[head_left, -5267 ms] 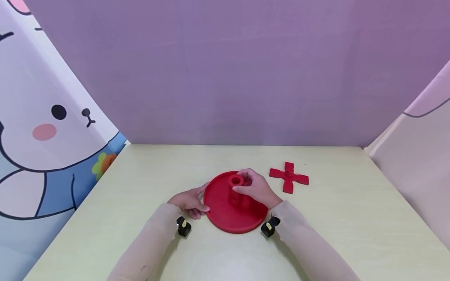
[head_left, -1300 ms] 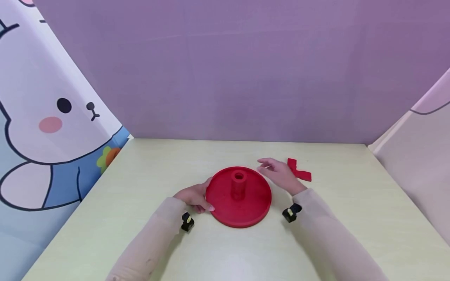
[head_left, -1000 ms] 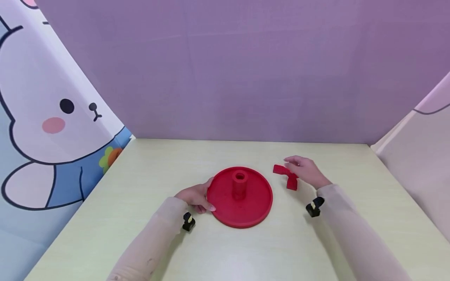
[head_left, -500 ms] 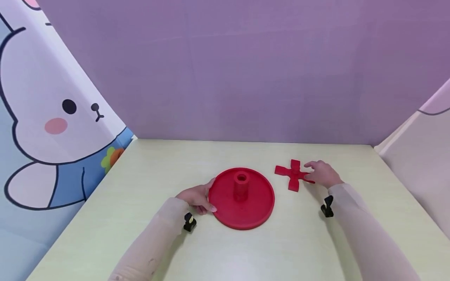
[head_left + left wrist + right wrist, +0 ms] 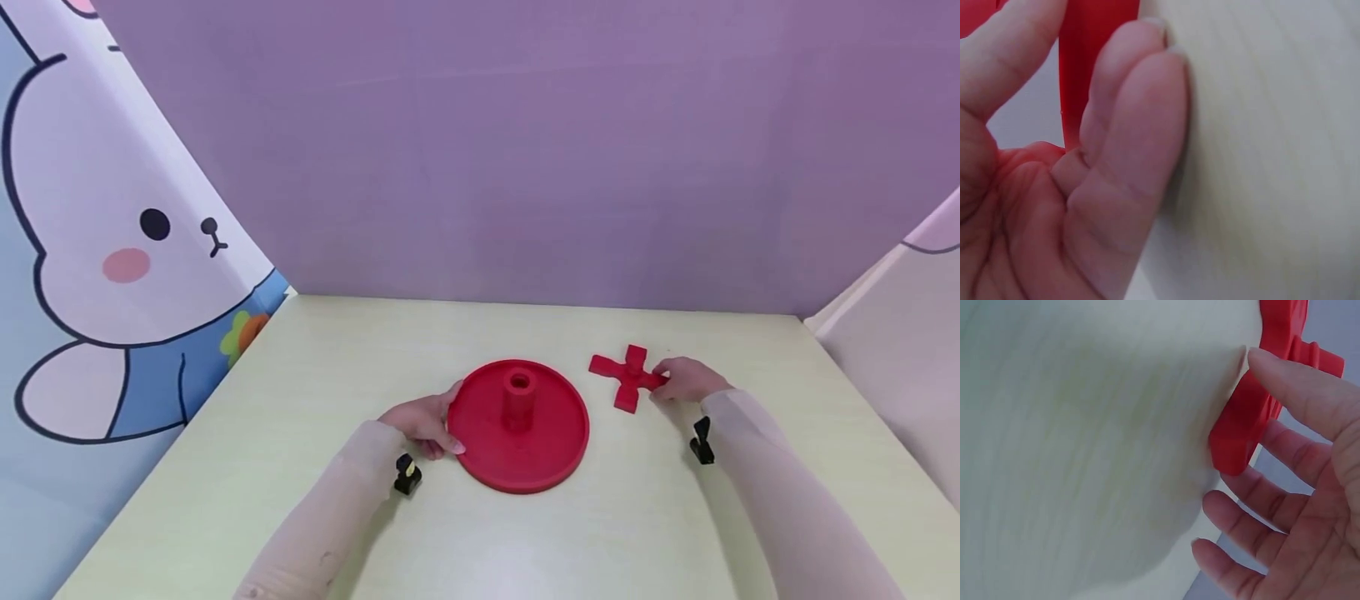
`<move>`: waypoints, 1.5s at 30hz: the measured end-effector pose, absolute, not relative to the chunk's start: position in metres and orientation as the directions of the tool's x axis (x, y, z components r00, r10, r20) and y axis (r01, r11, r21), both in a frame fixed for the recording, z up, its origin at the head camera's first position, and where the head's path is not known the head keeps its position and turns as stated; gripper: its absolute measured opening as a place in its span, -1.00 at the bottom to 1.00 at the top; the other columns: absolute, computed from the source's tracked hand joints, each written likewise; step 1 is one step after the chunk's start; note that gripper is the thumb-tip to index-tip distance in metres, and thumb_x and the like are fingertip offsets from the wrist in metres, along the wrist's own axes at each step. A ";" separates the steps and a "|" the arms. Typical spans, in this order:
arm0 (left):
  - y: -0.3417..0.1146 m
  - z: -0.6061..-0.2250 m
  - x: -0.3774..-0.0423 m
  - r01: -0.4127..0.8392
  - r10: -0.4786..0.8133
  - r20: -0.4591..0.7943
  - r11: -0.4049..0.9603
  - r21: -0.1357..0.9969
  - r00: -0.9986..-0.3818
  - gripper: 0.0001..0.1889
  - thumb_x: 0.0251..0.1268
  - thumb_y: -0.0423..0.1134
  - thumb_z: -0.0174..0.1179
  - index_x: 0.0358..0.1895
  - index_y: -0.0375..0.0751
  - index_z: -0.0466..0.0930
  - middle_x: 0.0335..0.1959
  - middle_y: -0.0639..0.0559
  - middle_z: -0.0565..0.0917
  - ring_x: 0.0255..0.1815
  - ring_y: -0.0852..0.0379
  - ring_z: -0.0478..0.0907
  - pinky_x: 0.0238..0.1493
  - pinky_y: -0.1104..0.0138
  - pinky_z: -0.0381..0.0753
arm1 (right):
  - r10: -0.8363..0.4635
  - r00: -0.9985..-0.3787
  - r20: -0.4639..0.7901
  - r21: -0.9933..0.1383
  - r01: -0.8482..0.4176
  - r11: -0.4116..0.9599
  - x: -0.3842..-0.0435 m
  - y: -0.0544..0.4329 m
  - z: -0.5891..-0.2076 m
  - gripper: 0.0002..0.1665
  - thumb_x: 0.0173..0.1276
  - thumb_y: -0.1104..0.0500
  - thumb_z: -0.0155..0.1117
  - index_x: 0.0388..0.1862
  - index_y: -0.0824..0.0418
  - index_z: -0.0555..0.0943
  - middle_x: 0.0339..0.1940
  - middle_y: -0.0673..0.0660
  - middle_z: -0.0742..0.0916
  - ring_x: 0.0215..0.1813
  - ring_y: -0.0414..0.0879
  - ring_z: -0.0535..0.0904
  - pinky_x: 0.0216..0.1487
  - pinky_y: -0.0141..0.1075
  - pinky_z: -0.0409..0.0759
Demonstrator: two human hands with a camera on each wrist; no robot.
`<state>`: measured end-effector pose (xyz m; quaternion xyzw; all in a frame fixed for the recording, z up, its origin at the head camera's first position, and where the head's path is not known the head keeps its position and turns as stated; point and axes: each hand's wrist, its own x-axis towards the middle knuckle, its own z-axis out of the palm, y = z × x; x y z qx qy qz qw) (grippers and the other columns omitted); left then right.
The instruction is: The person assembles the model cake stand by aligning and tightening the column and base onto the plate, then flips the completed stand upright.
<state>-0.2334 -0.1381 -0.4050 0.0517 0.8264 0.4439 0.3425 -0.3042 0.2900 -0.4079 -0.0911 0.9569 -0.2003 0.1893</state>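
A round red disc [image 5: 487, 446] with a raised rim lies on the table, and a hollow upright post [image 5: 519, 404] rises from its middle. My left hand [image 5: 423, 423] holds the disc's left rim, thumb at the near side. In the left wrist view, its fingers lie against the red edge [image 5: 1079, 56]. To the right of the disc is a red cross-shaped piece [image 5: 631, 379] with a short stub at its centre. My right hand [image 5: 688, 380] pinches the right arm of this cross. The right wrist view shows the thumb and fingers on either side of that arm [image 5: 1241, 419].
The pale wooden table [image 5: 480, 550] runs back to a purple cloth wall [image 5: 480, 167]. A cartoon-printed cloth [image 5: 90, 275] stands along the left side and a pale cloth [image 5: 900, 350] along the right. Small black cameras sit on both wrists.
My right hand has left the post and moved right to the cross-shaped piece, first passing over it, then taking hold of its right arm. My left hand stays at the disc's rim.
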 end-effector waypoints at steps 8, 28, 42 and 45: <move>-0.136 -0.399 -0.235 -0.208 0.393 -0.519 0.608 0.766 -0.759 0.16 0.05 -0.32 0.42 0.56 0.04 -0.30 -0.49 -0.10 0.57 -0.63 0.09 0.49 -0.51 0.36 0.57 | -0.259 -0.902 -0.345 -0.425 -0.096 0.900 -0.293 0.282 -0.394 -0.66 0.18 0.17 0.32 -0.19 0.40 0.52 -0.46 0.07 0.58 -0.34 -0.04 0.43 -0.32 -0.24 0.40; -0.139 -0.400 -0.235 -0.226 0.382 -0.527 0.606 0.763 -0.759 0.15 0.03 -0.33 0.43 0.56 0.03 -0.27 -0.38 -0.12 0.58 -0.62 0.09 0.50 -0.49 0.35 0.59 | -0.297 -0.871 -0.391 -0.907 0.310 0.285 -0.270 0.284 -0.398 -0.44 0.40 0.31 0.16 0.26 0.59 0.27 -0.23 0.08 0.62 -0.30 -0.14 0.62 -0.16 -0.31 0.66; -0.142 -0.404 -0.232 -0.223 0.411 -0.519 0.582 0.782 -0.750 0.15 0.06 -0.34 0.41 0.55 -0.01 -0.32 -0.41 -0.13 0.58 -0.64 0.09 0.49 -0.52 0.36 0.57 | -0.241 -0.926 -0.291 -0.945 0.238 0.225 -0.248 0.272 -0.392 -0.40 0.39 0.30 0.18 0.28 0.63 0.28 -0.18 0.08 0.64 -0.20 -0.09 0.67 -0.10 -0.28 0.65; -0.141 -0.404 -0.233 -0.226 0.413 -0.517 0.575 0.786 -0.750 0.15 0.06 -0.34 0.41 0.56 0.01 -0.31 -0.39 -0.13 0.58 -0.64 0.08 0.49 -0.52 0.36 0.57 | -0.204 -0.946 -0.252 -0.953 0.206 0.222 -0.244 0.265 -0.386 -0.39 0.41 0.29 0.17 0.30 0.62 0.26 -0.20 0.06 0.66 -0.21 -0.07 0.70 -0.10 -0.31 0.64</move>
